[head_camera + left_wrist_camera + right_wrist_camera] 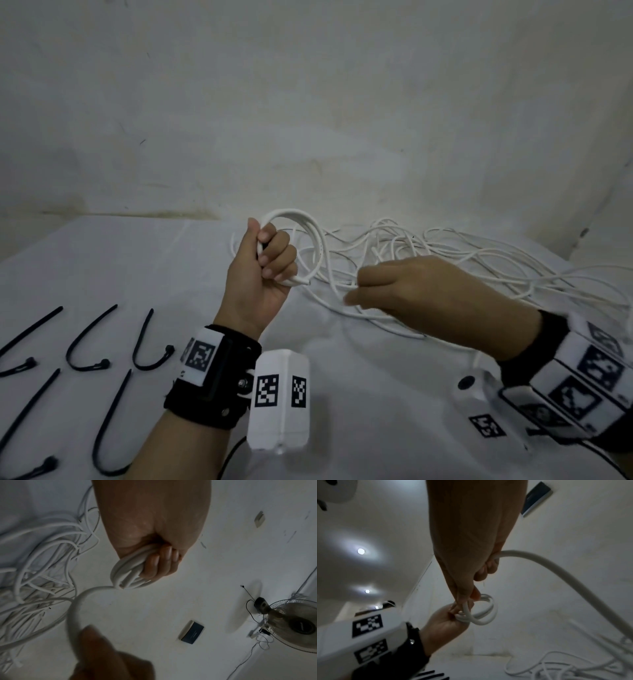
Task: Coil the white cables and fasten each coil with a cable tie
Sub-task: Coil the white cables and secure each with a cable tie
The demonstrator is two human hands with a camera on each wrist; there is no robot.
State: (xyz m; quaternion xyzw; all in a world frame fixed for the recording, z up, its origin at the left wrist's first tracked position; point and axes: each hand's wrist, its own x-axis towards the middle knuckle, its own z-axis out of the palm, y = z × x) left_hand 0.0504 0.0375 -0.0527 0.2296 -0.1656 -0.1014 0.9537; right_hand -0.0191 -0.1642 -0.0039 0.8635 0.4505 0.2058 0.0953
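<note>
Wrist rigs sit closest to the head cam: white tagged camera block [279, 399] on the left wrist strap at 6 o'clock, another tagged block [582, 377] on the right wrist at 4 o'clock.

Left hand [262, 270] is raised just left of centre, fist closed round a small coil [301, 240] of white cable. Several loops are bundled in the palm, and the cut cable end pokes out below the little finger. Left wrist view confirms: fingers [159, 563] curled tight over the stacked turns [126, 573].

Right hand [411, 291] sits at 3 o'clock of the left, just beside it, thumb and fingers pinching the free run of the same cable [556, 568]. That strand arcs from the pinch back toward the coil. Hand is motion-blurred in the head view, so exact finger placement is unclear; right wrist view shows the cable passing through the closed fingers [488, 568].

Loose pile of white cables [462, 260] is spread on the white table [137, 267] from 1 to 3 o'clock, behind and under the right hand. Strands are tangled; can't count them.

Black cable ties [92, 342] lie in two rows at 8–9 o'clock, well apart from the cables, most bent into U shapes, none touched by either hand.
</note>
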